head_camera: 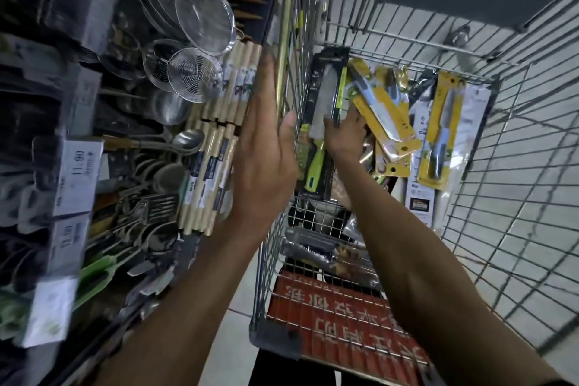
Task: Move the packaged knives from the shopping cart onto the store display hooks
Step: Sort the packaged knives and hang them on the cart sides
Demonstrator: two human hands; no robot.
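Inside the wire shopping cart [517, 141] my right hand [343, 131] grips a black-carded knife with a green handle [324, 110], held upright near the cart's left wall. Several yellow-carded knives [383, 110] lie in a heap just right of that hand. Another yellow-carded knife [441, 128] leans on a white package at the cart's far right. My left hand [266, 141] is flat with straight fingers, outside the cart against its left rim, holding nothing.
Left of the cart a store display [131, 97] is crowded with hanging wire strainers [194, 72], ladles, forks and bundles of wooden rolling pins [216, 147]. Price tags [80, 172] sit along the shelf edge. A red sign [338, 316] covers the cart's child seat flap.
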